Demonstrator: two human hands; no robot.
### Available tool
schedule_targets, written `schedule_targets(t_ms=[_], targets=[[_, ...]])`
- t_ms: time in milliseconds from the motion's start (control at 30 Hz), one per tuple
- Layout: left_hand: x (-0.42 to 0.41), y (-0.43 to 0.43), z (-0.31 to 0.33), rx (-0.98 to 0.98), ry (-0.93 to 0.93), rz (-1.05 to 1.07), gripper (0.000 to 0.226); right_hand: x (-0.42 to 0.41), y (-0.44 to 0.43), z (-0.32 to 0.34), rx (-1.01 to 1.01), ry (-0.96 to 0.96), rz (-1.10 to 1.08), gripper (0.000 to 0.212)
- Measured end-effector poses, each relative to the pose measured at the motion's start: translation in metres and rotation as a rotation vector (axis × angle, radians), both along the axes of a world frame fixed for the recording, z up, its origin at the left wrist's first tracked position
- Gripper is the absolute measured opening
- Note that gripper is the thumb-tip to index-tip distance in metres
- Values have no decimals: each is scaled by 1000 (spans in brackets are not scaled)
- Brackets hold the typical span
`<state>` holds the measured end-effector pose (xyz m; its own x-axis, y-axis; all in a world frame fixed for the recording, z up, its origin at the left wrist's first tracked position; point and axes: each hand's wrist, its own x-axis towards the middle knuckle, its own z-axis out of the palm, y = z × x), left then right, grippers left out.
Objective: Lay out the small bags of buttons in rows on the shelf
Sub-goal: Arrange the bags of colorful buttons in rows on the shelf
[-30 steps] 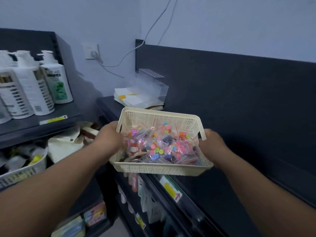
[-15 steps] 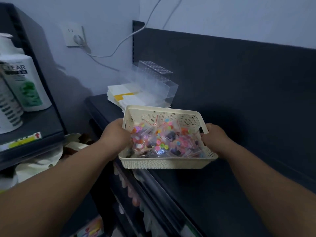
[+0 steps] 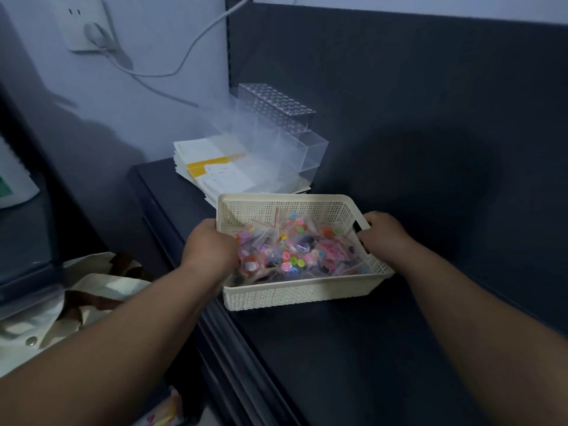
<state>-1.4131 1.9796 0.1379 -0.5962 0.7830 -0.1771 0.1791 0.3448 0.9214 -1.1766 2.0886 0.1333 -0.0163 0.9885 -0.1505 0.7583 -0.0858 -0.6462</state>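
A cream perforated basket (image 3: pixel 276 298) sits low over the dark shelf (image 3: pixel 353 358), near its front edge. Inside it lie several small clear bags of coloured buttons (image 3: pixel 295 253), heaped loosely. My left hand (image 3: pixel 209 250) grips the basket's left rim, with its fingers curled over the wall. At the opposite end, my right hand (image 3: pixel 384 235) holds the right rim by the handle slot. Whether the basket's bottom touches the shelf is hard to tell.
Behind the basket, a stack of white and yellow paper packs (image 3: pixel 215 170) and a clear acrylic organiser (image 3: pixel 285 139) stand at the shelf's back left. A socket with a plugged cable (image 3: pixel 89 29) is on the wall. A cream cloth bag (image 3: pixel 76 302) lies lower left.
Both hands have carried the basket forward and down onto or just above the dark shelf. The view has turned right, so the bottles on the left shelf have gone out of sight.
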Motion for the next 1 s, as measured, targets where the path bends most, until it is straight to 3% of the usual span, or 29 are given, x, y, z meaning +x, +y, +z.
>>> schedule_targets(t_ms=[200,267,367,433,500,667,867,1000], targets=[[14,6,-19,-36,66,75,32,2,1,0,98,-164,71,22],[17,4,-20,-86,170,22,50,3,-2,1,113,-215,76,24],[20,-5,-12,-89,620,-168,82,1,-10,4,163,-266,87,31],[18,-2,-6,18,917,-322,78,-5,-18,6,263,-318,100,39],[16,13,0,98,1049,-499,67,-13,-26,6,368,-358,140,44],[25,56,6,46,1089,-982,51,-28,-32,7,226,-273,172,42],[33,94,-7,109,1114,-1285,60,-39,-19,2,-39,-369,218,23],[34,109,-15,58,1171,-1360,53,-44,-8,-7,-172,-420,251,49]])
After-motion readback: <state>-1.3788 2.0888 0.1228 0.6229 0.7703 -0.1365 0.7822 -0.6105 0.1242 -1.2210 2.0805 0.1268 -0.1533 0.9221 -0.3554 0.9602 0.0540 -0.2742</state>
